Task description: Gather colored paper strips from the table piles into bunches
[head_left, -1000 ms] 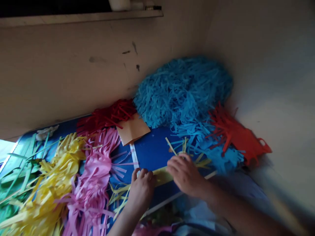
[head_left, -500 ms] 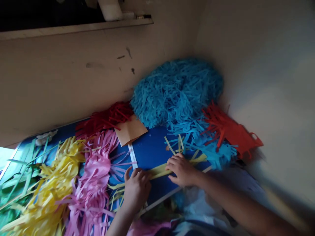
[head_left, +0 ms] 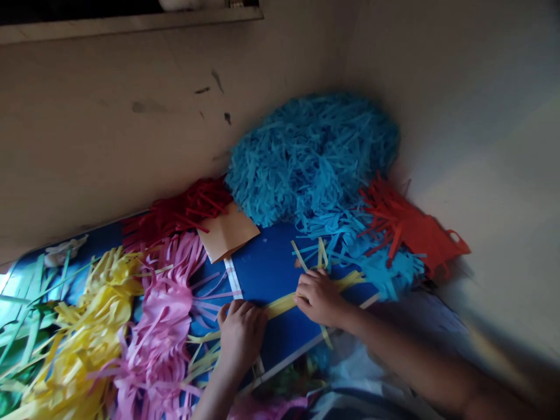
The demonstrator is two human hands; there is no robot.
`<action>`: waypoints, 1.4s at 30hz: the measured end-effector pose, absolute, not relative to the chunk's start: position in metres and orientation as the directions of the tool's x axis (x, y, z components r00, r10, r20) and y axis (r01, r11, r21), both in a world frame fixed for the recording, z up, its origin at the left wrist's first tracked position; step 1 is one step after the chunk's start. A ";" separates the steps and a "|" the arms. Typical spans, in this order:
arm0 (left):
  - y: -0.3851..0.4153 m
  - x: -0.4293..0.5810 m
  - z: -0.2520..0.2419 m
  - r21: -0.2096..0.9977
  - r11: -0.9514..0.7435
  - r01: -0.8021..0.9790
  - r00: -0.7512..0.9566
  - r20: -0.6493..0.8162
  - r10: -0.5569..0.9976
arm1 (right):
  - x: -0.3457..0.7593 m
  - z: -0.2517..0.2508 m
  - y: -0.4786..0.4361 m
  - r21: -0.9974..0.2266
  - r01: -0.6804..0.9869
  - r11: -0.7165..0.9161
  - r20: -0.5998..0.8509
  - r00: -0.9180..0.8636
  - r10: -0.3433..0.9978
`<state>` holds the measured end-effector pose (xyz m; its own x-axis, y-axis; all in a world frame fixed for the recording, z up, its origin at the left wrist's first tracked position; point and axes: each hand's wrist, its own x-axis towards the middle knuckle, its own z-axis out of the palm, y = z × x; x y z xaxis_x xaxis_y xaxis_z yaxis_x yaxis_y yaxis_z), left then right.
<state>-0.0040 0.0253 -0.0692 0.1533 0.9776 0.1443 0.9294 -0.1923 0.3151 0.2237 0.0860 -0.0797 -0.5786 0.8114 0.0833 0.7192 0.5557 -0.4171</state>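
Note:
A narrow yellow fringed strip (head_left: 281, 305) lies stretched between my hands, low over the blue tabletop. My left hand (head_left: 242, 332) is closed on its left part, with loose yellow fringe ends sticking out beyond the wrist side. My right hand (head_left: 318, 297) has its fingers curled round the right part, and more fringe fans out past it. Thin yellow strands also stand up above the right knuckles. The parts of the strip under both palms are hidden.
A large blue fringed bundle (head_left: 312, 157) sits against the wall corner. Red fringed material (head_left: 420, 233) lies right, dark red fringe (head_left: 184, 204) and a folded tan paper (head_left: 230, 232) left of it. Pink (head_left: 161, 315), yellow (head_left: 83, 332) and green strips (head_left: 21, 344) cover the left side of the blue table (head_left: 280, 248).
My right hand's fingers have closed more tightly round the yellow strip. A yellow strand now hangs below that hand. The camera view has tilted slightly downward.

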 end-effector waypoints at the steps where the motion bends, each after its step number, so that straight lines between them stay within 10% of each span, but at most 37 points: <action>1: 0.026 -0.003 -0.070 0.286 -0.188 0.940 0.154 0.138 0.978 | 0.222 -0.081 0.086 -0.404 0.729 0.553 0.091 -0.570 0.817; 19: 0.028 -0.015 -0.071 0.074 -0.433 0.898 0.395 0.292 0.871 | 0.230 -0.063 0.098 -0.352 0.793 0.498 0.147 -0.478 0.866; 27: 0.025 0.004 -0.056 0.100 -0.433 0.896 0.411 0.185 0.893 | 0.214 -0.069 0.077 -0.098 0.458 0.883 0.234 -0.852 0.468; 42: 0.032 0.011 -0.053 0.102 -0.408 0.907 0.386 0.183 0.904 | 0.196 -0.054 0.105 -0.035 0.316 0.948 0.021 -0.948 0.317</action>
<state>0.0115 0.0321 -0.0525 0.3863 0.9041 0.1827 0.9071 -0.4082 0.1023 0.1964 0.1055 -0.0536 -0.9482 0.3169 0.0210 0.3160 0.9481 -0.0354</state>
